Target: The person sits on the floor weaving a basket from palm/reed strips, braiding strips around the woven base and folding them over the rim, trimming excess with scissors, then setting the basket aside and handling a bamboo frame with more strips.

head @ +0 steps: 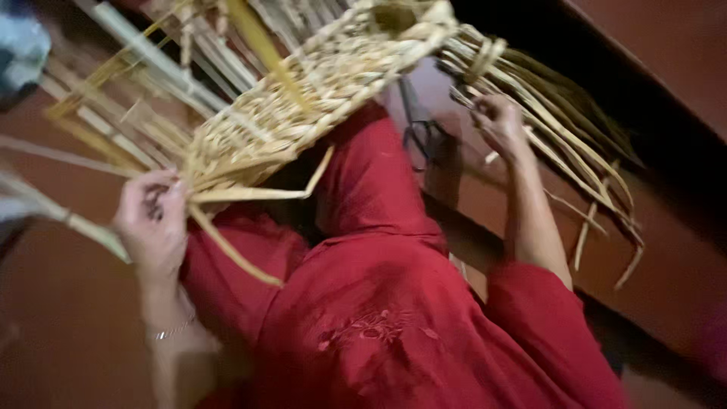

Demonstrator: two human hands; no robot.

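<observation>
While a half-woven basket (318, 83) of pale straw rests across the lap, tilted up toward the camera, a person in a red embroidered garment (394, 318) works its loose ends with both bare hands. At the near corner of the weave, the left hand (151, 223) has its fingers curled together and clamped on a few flat strands (250, 195), pinching them where they leave the plaited edge — a hold that appears to keep the finished rows tight while the free ends splay out below. On the far side, the right hand (500, 121) is raised, its fingers closed on a bundle of long unwoven stalks (560, 121) that arch over and droop toward the floor; gripping them close to the rim seems to gather them clear of the woven part. Motion blur softens both hands, so which single strand each fingertip presses cannot be made out.

A thin bracelet (170, 331) circles the left wrist. Dark-handled scissors (420, 129) lie just beyond the basket's edge on the reddish-brown floor (666, 280), near the right hand but apart from it — seemingly kept within reach. More straw stalks (136, 83) fan out at upper left, lying loose behind the basket, well apart from the hanging bundle
</observation>
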